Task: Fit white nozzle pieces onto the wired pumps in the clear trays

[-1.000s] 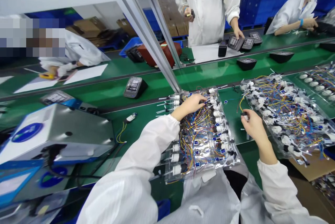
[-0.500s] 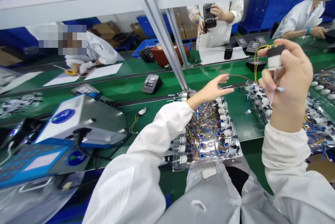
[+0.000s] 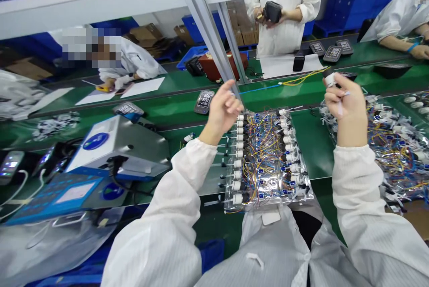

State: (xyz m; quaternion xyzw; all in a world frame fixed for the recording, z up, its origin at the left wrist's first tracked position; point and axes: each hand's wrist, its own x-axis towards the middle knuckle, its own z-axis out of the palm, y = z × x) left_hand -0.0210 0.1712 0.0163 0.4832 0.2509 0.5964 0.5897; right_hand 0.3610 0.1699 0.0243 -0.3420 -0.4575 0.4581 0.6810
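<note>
My right hand (image 3: 346,99) is closed around a small black-and-white motor (image 3: 330,77), raised above the bench. A thin white strip (image 3: 340,103) hangs by its fingers. From the motor, yellow wires (image 3: 301,78) stretch left to a small white connector, where a blue wire (image 3: 259,89) carries on to my left hand (image 3: 223,110). Its index finger points up while the other fingers curl in, seemingly pinching the blue wire's end; the exact grip is too small to see. Below both hands lies a plastic sheet (image 3: 310,195) bearing rows of similar motors with tangled wires.
A second batch of wired motors (image 3: 395,144) lies at right. On the left stand a blue-and-silver test box (image 3: 140,153) and a display monitor (image 3: 203,101). A metal post (image 3: 209,23) rises in front. Co-workers sit or stand across the bench, one holding a black device (image 3: 273,11).
My left hand has moved left and gone from spread to curled. My right hand has shifted left with the motor, and the wires that hung in a loop are now drawn out straight.
</note>
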